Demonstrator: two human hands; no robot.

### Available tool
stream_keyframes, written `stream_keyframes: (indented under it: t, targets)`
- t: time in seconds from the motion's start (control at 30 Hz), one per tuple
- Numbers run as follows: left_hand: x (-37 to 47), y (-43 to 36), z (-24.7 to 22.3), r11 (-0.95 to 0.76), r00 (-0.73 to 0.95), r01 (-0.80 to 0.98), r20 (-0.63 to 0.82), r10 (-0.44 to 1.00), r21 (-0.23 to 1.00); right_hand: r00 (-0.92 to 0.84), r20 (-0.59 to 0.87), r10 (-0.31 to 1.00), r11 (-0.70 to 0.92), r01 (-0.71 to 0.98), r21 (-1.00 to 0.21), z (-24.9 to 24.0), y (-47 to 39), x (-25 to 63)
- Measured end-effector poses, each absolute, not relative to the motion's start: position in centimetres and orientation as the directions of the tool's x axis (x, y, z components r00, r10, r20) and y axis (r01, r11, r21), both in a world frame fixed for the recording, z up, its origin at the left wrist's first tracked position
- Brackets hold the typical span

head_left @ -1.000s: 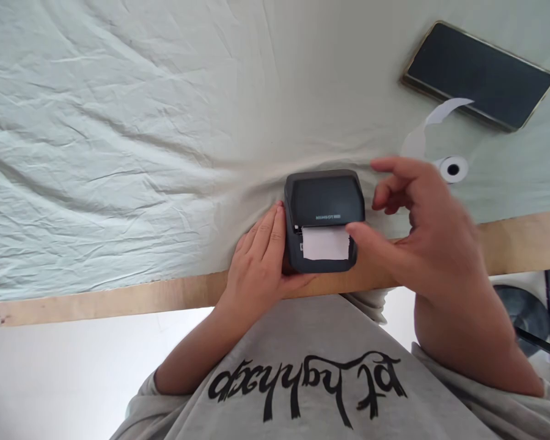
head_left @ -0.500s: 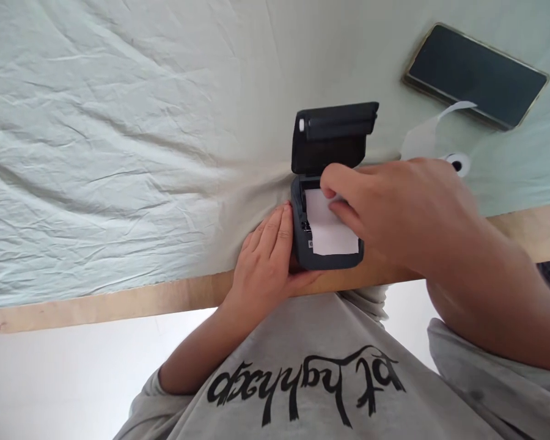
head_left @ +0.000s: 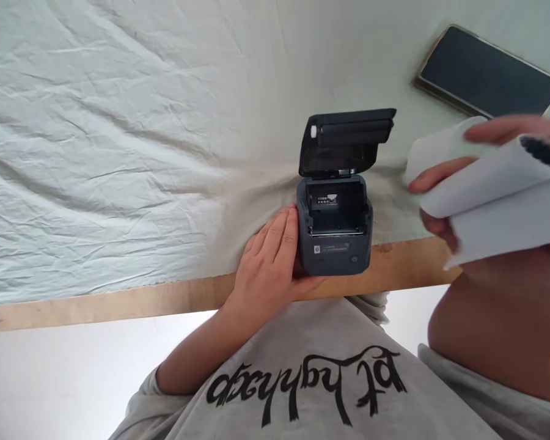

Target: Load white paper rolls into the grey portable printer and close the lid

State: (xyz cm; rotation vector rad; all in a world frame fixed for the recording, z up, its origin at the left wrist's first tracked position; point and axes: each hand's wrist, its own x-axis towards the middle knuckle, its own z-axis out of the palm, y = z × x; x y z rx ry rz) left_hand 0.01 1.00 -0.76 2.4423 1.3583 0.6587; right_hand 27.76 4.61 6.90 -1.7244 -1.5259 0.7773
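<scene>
A small dark printer [head_left: 334, 260] stands at the table's front edge with its black lid [head_left: 348, 134] raised. Its paper compartment shows no roll inside. My left hand [head_left: 270, 260] lies against the printer's left side, fingers stretched out together and thumb along the front. My right hand [head_left: 453, 189], blurred by motion, is to the right of the printer. Its fingers are around a white paper roll [head_left: 486, 183] with a dark core and a loose sheet hanging down. Another piece of white paper [head_left: 433, 150] is just behind those fingers.
A phone [head_left: 488, 73] lies at the back right, behind my right hand. Pale wrinkled cloth [head_left: 119, 153] covers the table, and a bare wooden strip [head_left: 119, 299] runs along its front edge.
My right hand has moved right, away from the printer, with the paper roll lifted out of the compartment. My left hand has stayed beside the printer.
</scene>
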Motion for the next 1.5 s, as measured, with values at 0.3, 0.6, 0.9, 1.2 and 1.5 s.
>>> stream_keyframes:
  t: [0.3, 0.6, 0.9, 1.2, 1.5]
  targets:
    - [0.0, 1.3, -0.5, -0.542, 0.473, 0.742, 0.265, 0.84, 0.395, 0.09, 0.298, 0.95, 0.127, 0.761, -0.636, 1.4, 2.0, 26.9]
    - [-0.3, 1.4, -0.5, -0.55, 0.489, 0.732, 0.252, 0.835, 0.402, 0.043, 0.348, 0.936, 0.125, 0.886, -0.447, 0.2, 1.6, 26.6]
    - [-0.4, 1.3, -0.6, -0.533, 0.479, 0.729, 0.237, 0.845, 0.43, 0.154, 0.78, 0.607, 0.289, 0.871, -0.397, 0.1, 2.3, 30.3]
    - [-0.6, 1.4, -0.2, -0.522, 0.488, 0.727, 0.199, 0.85, 0.447, 0.277, 0.366, 0.889, 0.035, 0.754, -0.656, -1.3, 3.6, 31.6]
    - [-0.4, 1.4, -0.3, -0.541, 0.487, 0.741, 0.237, 0.841, 0.397, 0.27, 0.36, 0.893, 0.018, 0.778, -0.628, -0.9, 3.8, 31.4]
